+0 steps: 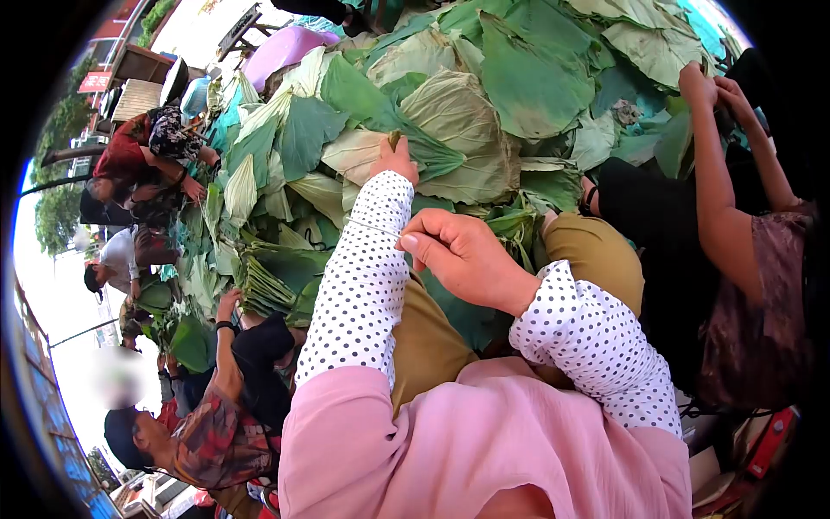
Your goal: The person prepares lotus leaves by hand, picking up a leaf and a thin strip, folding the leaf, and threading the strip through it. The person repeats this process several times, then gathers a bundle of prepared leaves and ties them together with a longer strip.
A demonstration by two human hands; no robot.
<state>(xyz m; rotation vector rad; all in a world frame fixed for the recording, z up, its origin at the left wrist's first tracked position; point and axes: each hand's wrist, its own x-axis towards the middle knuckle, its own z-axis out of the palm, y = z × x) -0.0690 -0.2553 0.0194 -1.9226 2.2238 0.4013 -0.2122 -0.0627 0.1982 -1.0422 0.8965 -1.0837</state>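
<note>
Stretched out over the pile of large lotus leaves [458, 130], my left hand [395, 162] is closed on the small brownish-green tip of a lotus leaf [395, 138]. A pale, partly dried leaf [353, 156] lies right beside those fingers. Closer to my body, my right hand [471, 258] pinches a thin needle-like rod [372, 227], which points left across my dotted left sleeve [359, 277]. The far end of the rod is hard to make out.
At the right a person's hands [713, 91] work at the pile's edge. Several people sit along the left side, one with a hand [228, 304] near a bundle of green stems [264, 281]. A purple plastic object [285, 54] stands behind the leaves.
</note>
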